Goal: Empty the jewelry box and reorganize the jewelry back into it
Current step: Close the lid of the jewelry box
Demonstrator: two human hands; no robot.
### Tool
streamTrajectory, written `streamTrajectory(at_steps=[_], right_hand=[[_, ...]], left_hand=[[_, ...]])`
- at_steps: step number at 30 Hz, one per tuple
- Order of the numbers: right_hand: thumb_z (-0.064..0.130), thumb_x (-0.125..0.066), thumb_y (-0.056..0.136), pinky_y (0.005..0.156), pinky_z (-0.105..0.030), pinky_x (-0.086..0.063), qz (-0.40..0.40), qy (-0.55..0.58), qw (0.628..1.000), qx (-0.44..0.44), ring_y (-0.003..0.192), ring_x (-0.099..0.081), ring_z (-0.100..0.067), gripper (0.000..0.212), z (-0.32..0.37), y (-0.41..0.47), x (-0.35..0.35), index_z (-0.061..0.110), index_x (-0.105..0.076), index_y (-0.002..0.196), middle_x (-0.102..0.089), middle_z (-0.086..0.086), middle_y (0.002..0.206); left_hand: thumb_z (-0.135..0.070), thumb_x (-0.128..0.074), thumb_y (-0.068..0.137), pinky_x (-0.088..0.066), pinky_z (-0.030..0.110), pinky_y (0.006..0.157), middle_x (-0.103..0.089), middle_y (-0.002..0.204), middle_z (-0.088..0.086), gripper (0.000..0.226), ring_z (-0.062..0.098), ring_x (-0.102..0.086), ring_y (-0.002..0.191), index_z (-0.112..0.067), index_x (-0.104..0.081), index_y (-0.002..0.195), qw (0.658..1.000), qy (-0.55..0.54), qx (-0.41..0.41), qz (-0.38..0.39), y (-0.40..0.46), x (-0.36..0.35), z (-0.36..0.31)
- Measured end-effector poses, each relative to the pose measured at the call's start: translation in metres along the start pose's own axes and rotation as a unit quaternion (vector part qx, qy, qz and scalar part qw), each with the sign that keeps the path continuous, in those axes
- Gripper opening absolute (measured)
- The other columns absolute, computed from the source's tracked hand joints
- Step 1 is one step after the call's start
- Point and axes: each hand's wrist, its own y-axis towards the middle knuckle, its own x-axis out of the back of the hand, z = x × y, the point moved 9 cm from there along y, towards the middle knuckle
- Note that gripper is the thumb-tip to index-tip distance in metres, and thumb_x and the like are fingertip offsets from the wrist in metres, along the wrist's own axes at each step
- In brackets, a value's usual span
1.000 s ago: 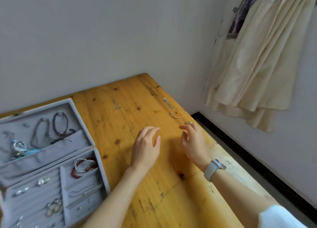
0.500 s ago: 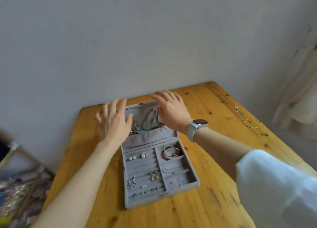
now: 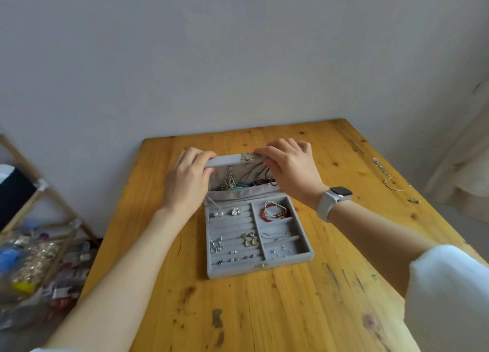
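Both hands, left [image 3: 188,182] and right [image 3: 289,166], grasp the lid [image 3: 225,160] of the box [image 3: 258,265] (mid-table); a necklace [image 3: 389,178] lies near the table's [image 3: 264,312] right edge.

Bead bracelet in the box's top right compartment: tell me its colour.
Dark red bead bracelet, seen in the head view.

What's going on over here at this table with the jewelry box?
A person is holding the lid of a grey jewelry box by its top edge, left hand and right hand both gripping it. The box sits open on a wooden table, still full: a red bracelet, earrings and necklaces. A silver chain lies apart near the table's right edge.
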Motion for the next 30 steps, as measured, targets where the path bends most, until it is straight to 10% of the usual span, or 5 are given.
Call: streamTrajectory(at_steps=[15, 30], right_hand=[[0.014, -0.058, 0.083, 0.072, -0.032, -0.026, 0.025, -0.065, 0.994, 0.089, 0.088, -0.045, -0.021, 0.029, 0.031, -0.161, -0.027, 0.022, -0.056, 0.111, -0.06, -0.003, 0.097], [0.014, -0.043, 0.08, 0.101, -0.052, -0.032, 0.067, -0.073, 0.992, 0.077, 0.117, -0.045, -0.03, 0.043, 0.053, -0.198, -0.037, 0.022, -0.054, 0.121, -0.056, -0.011, 0.123]], left_hand=[[0.0, -0.08, 0.064, -0.046, 0.027, 0.081, -0.066, 0.095, 0.008, 0.036, 0.019, -0.051, 0.094, -0.006, -0.07, 0.098, 0.997, -0.029, -0.056, 0.054, -0.16, -0.023, -0.036], [-0.021, -0.039, 0.09, -0.037, 0.038, 0.099, -0.045, 0.141, 0.004, 0.044, 0.018, -0.032, 0.135, -0.011, -0.048, 0.133, 0.992, 0.0, 0.052, 0.113, -0.197, -0.041, -0.039]])
